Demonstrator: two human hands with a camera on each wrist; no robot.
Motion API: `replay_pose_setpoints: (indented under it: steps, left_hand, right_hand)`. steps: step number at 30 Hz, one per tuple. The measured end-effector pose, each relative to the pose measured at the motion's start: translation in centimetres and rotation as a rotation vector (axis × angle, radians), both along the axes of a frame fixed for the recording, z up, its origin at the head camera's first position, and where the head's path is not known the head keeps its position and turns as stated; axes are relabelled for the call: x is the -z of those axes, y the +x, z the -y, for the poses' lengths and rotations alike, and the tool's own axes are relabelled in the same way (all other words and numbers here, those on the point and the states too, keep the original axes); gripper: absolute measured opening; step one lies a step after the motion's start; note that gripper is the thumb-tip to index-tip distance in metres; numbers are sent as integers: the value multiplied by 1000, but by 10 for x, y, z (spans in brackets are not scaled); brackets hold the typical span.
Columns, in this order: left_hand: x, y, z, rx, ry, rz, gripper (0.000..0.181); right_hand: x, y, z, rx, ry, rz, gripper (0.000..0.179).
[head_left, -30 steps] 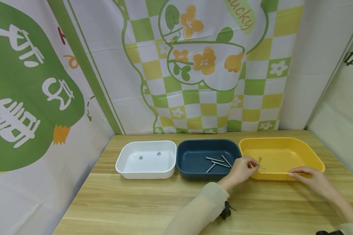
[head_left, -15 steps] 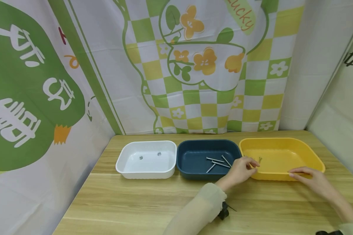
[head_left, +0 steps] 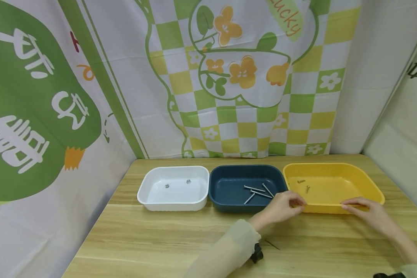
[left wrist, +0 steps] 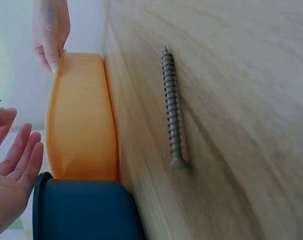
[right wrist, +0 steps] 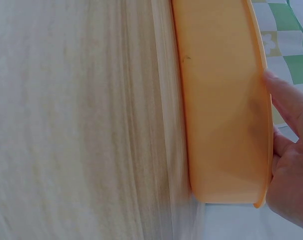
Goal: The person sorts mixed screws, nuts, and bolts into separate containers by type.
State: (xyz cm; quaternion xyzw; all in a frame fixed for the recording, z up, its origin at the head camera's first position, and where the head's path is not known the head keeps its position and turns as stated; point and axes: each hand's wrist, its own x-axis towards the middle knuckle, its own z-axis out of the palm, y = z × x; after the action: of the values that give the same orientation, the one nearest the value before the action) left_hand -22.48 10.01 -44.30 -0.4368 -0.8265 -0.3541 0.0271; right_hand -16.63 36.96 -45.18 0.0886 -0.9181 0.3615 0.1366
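Note:
My left hand (head_left: 285, 204) is over the near left corner of the yellow tray (head_left: 333, 166), next to the dark blue tray (head_left: 246, 168). The left wrist view shows its fingers fairly straight and nothing between them. My right hand (head_left: 368, 212) pinches the yellow tray's front rim, thumb outside and fingers over the edge. Inside that tray lie one short screw (head_left: 301, 181) and another short screw (head_left: 308, 189). A loose screw (left wrist: 172, 112) lies on the wooden table near my left wrist.
Several long silver screws (head_left: 253, 189) lie in the dark blue tray. The white tray (head_left: 173, 207) at the left holds two small metal nuts, one nut (head_left: 188, 181) farther back. The three trays stand in a row before a patterned curtain (head_left: 246, 127).
My left hand has let go of a screw, which now lies in the yellow tray. The hand has since drawn back slightly toward me. My right hand stays on the rim.

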Motion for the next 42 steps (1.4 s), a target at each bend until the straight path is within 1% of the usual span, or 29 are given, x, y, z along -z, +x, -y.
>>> replay_pose_setpoints:
  steps: [6, 12, 19, 22, 25, 28, 33, 38, 42]
  left_hand:
    - [-3, 5, 9, 63, -48, 25, 12]
    - [-7, 9, 19, 102, -98, 35, 13]
    - [-9, 13, 30, 143, -156, 71, 13]
    - [-8, 14, 34, 159, -175, 77, 15]
    - [-7, 15, 39, 173, -206, 56, 15]
    - [-6, 16, 43, 193, -239, 54, 15]
    - [-4, 17, 50, 228, -280, 81, 17]
    - [-3, 17, 55, 254, -306, 86, 18]
    - [-3, 17, 59, 277, -336, 105, 19]
  right_hand:
    - [0, 0, 0, 2, 1, -7, 16]
    - [0, 0, 0, 2, -1, -7, 17]
    - [0, 0, 0, 0, -4, -8, 16]
    - [0, 0, -1, -1, 0, 5, 17]
    - [-1, 0, 0, 2, 2, 14, 18]
    - [-2, 0, 1, 2, 0, 14, 18]
    - [-2, 0, 2, -8, -3, -16, 15]
    - [-1, 0, 3, -19, -17, -54, 12]
    - [0, 0, 2, -25, -19, -59, 12]
